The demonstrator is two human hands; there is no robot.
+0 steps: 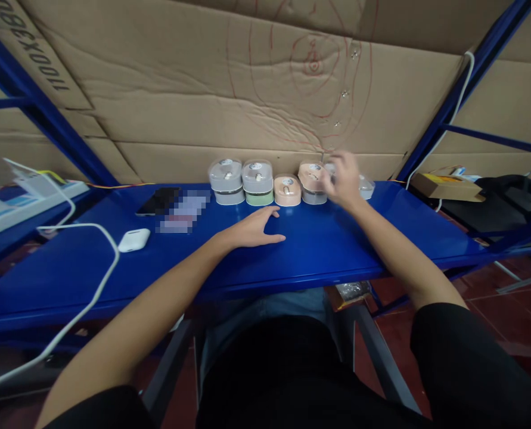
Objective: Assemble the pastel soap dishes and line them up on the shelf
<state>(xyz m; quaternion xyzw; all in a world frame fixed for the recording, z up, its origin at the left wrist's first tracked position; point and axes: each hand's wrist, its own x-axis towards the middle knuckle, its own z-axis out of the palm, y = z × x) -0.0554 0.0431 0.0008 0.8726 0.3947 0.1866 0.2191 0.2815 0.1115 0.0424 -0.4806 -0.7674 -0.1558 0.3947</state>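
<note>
Several small round-cornered boxes with clear lids stand in a row along the back of the blue table (319,244). At the left of the row is a grey stack (226,182), beside it a stack with a green lower box (259,196). A single peach box (287,190) sits in the middle, and right of it a peach box rests on a grey one (313,196). My left hand (256,229) lies over the table in front of the green box, thumb and fingers apart, holding nothing. My right hand (343,179) is at the right-hand boxes, blurred, partly hiding a clear-lidded box (366,186).
A dark phone (158,201) and a white earbud case (134,239) lie on the left of the table. A white cable (108,271) loops over its left side. Cardboard (180,107) walls the back, between blue posts.
</note>
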